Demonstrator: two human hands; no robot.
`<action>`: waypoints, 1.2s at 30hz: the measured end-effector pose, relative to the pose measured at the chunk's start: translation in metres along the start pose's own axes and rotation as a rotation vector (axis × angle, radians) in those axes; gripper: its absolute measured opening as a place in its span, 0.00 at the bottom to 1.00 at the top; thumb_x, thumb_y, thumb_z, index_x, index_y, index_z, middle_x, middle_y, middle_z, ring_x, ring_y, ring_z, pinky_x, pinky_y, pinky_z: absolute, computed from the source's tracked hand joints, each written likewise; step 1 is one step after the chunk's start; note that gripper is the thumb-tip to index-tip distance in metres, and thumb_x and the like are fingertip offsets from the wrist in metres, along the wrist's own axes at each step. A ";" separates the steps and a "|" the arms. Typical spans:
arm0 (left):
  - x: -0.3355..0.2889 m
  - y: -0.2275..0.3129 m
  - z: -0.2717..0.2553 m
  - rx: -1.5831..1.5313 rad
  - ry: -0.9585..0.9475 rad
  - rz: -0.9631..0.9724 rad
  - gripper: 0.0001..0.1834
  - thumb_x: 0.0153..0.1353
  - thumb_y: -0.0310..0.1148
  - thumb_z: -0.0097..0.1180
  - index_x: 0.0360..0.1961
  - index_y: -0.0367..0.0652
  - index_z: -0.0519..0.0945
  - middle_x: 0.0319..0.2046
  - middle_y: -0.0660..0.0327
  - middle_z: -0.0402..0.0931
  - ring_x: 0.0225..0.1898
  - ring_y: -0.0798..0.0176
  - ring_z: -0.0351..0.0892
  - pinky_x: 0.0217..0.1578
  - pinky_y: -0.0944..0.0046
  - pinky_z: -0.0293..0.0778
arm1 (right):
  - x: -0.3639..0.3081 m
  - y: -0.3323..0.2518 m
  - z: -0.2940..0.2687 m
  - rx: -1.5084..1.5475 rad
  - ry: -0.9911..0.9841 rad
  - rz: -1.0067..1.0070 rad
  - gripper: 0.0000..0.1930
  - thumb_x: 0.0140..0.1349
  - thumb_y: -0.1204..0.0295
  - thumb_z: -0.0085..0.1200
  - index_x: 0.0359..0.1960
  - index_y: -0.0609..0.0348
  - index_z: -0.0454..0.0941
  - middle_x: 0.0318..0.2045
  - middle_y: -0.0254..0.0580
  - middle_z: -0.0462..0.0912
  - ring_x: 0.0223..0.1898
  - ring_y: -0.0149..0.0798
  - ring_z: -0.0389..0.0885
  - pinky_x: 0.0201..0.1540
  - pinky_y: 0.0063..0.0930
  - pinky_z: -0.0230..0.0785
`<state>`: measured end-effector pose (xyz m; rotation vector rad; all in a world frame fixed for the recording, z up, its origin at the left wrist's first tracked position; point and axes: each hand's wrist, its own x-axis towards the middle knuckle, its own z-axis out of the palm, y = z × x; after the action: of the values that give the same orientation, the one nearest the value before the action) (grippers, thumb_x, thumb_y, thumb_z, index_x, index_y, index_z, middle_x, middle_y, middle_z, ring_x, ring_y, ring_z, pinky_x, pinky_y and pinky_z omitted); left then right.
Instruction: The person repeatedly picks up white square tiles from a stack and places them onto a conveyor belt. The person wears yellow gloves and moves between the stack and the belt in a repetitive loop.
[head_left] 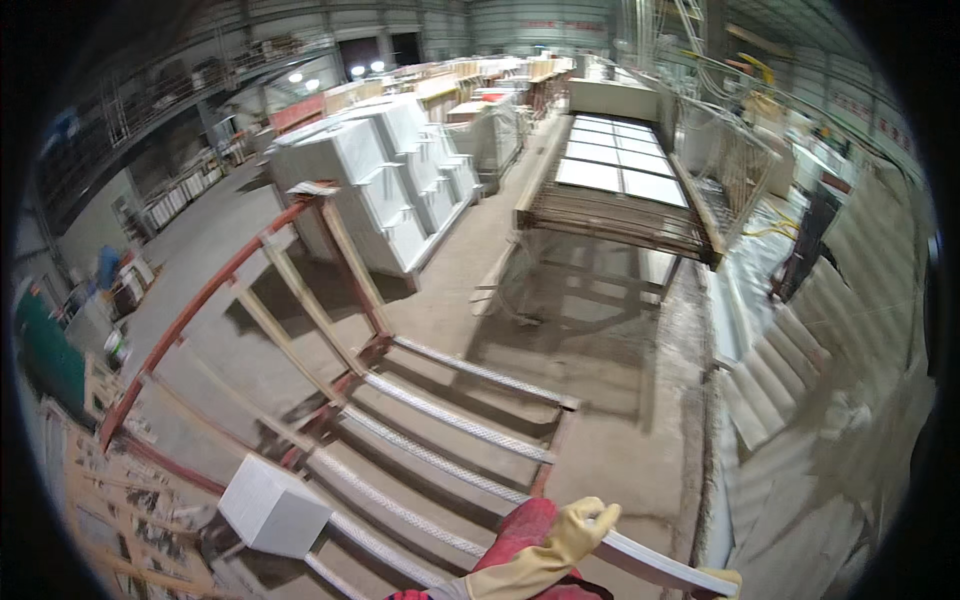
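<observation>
Left fingers (573, 519) clamped on slab (660, 567) edge | right fingers (736, 580): can't tell | floor (610, 465) stretches beyond

R hand (728, 578) mostly cut off by btm edge, grip unclear. L hand (575, 532) hides 1 end of white slab (660, 563). Rack's nearest rail (330, 576) runs out of pic at btm. Bkgd goods (530, 70) too small/blurry to ID; wall lettering (560, 25) ditto.

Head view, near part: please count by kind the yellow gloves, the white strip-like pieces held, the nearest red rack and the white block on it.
Yellow gloves (one mostly hidden): 2
White held piece: 1
Red rack: 1
White block: 1
Total: 5
</observation>
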<state>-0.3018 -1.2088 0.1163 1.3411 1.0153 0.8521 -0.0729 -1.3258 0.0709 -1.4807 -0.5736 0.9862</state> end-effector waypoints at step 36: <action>0.691 0.051 0.096 -0.106 0.381 -0.196 0.20 0.60 0.35 0.55 0.13 0.38 0.73 0.16 0.58 0.79 0.16 0.73 0.67 0.21 0.68 0.64 | 0.682 -0.207 0.014 0.190 0.058 -0.123 0.13 0.24 0.86 0.52 0.20 0.67 0.77 0.24 0.54 0.84 0.22 0.39 0.81 0.22 0.26 0.71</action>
<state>0.0355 -0.5961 0.1005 0.9897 1.3523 1.0182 0.3076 -0.7240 0.1033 -1.2859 -0.5093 0.8742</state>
